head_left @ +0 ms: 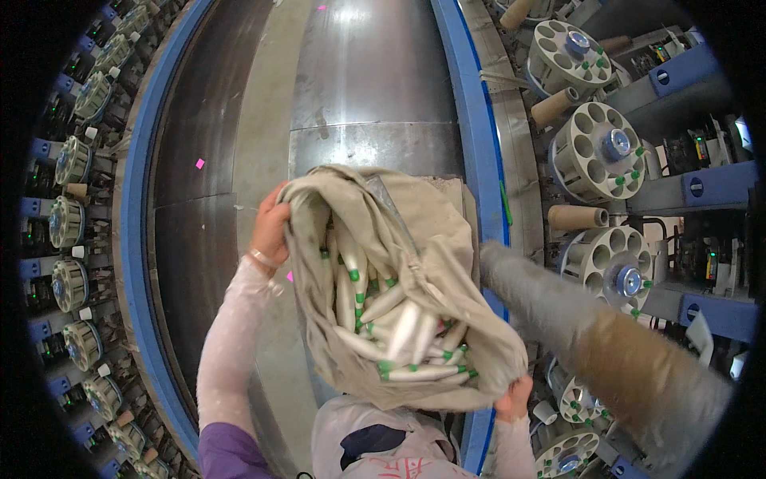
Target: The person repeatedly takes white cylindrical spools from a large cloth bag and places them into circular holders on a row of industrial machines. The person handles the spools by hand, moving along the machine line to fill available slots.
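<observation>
A beige canvas sack hangs with its mouth spread wide in front of me. Inside lies a jumble of white yarn bobbins with green tube ends, a few of them smeared by motion. My left hand grips the sack's rim at its upper left, fingers closed over the cloth. At the lower right, my right hand is closed on the rim's near corner. The far side of the sack folds inward and hides part of the load.
Machine rows with round bobbin magazines line both sides, behind blue rails. A blurred thick grey-and-brown cylinder crosses the right side. Brown cones stick out there. Pink scraps lie on the dark metal surface.
</observation>
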The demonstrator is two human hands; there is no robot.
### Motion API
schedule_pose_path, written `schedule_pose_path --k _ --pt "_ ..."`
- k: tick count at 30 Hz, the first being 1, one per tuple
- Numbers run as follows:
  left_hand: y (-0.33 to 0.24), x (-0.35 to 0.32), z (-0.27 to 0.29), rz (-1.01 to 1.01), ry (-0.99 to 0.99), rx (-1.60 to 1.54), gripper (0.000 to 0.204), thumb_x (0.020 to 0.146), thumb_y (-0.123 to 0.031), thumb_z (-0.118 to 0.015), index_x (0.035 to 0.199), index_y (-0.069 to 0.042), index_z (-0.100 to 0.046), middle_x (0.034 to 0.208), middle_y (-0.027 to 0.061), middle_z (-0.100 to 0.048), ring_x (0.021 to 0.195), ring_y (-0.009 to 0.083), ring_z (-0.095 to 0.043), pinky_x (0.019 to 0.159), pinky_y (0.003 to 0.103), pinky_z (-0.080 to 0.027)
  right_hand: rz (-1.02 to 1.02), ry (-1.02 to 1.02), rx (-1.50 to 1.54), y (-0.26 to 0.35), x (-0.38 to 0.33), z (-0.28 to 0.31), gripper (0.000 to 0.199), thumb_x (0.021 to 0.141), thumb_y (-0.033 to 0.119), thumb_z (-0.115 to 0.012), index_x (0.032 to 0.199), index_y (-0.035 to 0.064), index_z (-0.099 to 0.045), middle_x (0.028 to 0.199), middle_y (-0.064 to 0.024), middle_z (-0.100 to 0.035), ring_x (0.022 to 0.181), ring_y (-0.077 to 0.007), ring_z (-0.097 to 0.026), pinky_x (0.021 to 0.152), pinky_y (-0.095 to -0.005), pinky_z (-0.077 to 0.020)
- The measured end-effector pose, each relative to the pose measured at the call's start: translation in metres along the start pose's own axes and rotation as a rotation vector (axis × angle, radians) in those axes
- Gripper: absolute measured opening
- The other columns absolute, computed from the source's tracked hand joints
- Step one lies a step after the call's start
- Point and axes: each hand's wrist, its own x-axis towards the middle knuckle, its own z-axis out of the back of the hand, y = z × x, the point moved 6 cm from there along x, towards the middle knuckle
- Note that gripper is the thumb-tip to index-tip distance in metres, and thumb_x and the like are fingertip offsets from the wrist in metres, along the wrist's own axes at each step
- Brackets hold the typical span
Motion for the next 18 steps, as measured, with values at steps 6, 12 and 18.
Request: schedule_pose_path --k 6,12,18 --pt "0.052 0.024 -0.015 -0.619 -0.318 1.267 0.063 0.078 -0.01 -0.072 0.138 -0.01 -0.05 0.115 0.0147 -0.061 0.111 0.0391 -0.057 0.104 0.045 -0.043 1.129 -0.331 -1.309 0.012 0.043 -0.08 0.046 0.085 -0.003 -0.057 0.131 0.0011 -0.053 0.127 -0.0154 -0.052 0.121 -0.0331 -0.047 0.109 -0.0434 -0.0328" --pt "0.088 -0.065 -0.03 -0.827 0.378 1.585 0.042 0.077 -0.007 -0.072 0.116 -0.017 -0.065 0.131 0.0094 -0.055 0.129 0.0293 -0.048 0.113 0.054 -0.032 1.099 0.567 -1.725 -0.068 0.077 -0.176 0.032 0.081 0.007 -0.064 0.113 0.0121 -0.066 0.131 -0.0093 -0.054 0.126 -0.0328 -0.049 0.106 -0.0451 -0.0377" --pt "0.131 -0.076 -0.028 -0.655 0.73 1.818 0.024 0.082 -0.013 -0.066 0.105 -0.02 -0.067 0.129 0.0009 -0.057 0.132 0.0224 -0.047 0.118 0.057 -0.027 1.167 1.237 -1.831 -0.166 0.077 -0.184 0.021 0.088 0.016 -0.056 0.106 0.0128 -0.066 0.126 -0.0059 -0.059 0.129 -0.0252 -0.05 0.107 -0.042 -0.0398"
